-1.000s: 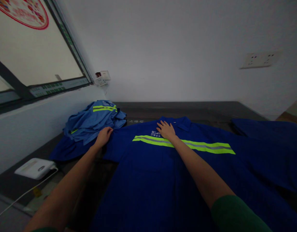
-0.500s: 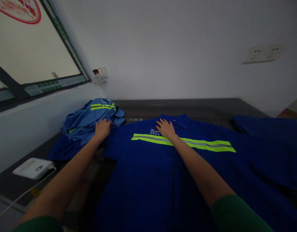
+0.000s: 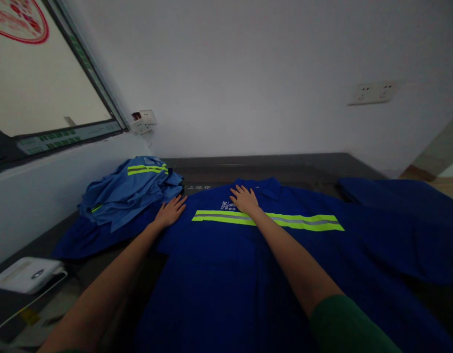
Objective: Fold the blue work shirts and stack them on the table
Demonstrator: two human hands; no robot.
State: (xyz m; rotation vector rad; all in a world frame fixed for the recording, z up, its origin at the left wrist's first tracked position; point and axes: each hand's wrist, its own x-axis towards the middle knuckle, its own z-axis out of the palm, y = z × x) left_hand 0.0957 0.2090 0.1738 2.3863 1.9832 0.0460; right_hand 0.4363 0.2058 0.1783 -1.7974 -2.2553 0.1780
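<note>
A dark blue work shirt (image 3: 211, 255) lies spread out, its collar toward the wall and a yellow-green reflective band across the chest. My right hand (image 3: 244, 198) rests flat on the upper chest beside the white print, fingers spread. On the sleeve at the shirt's left side lies my left hand (image 3: 171, 212), also flat with its fingers stretched out. Just left of that hand is a crumpled heap of lighter blue clothing (image 3: 126, 189) with reflective strips, partly on top of darker blue cloth.
The dark table (image 3: 226, 164) meets a pale wall. At the left stands a white device (image 3: 27, 274) with a cable (image 3: 27, 304). More dark blue cloth (image 3: 391, 196) lies at the right. Wall sockets (image 3: 373, 92) and a window (image 3: 45, 88) are beyond.
My left hand has moved from the edge of the heap onto the shirt sleeve, and its curled fingers have straightened. My right hand stays on the chest. The view has shifted slightly.
</note>
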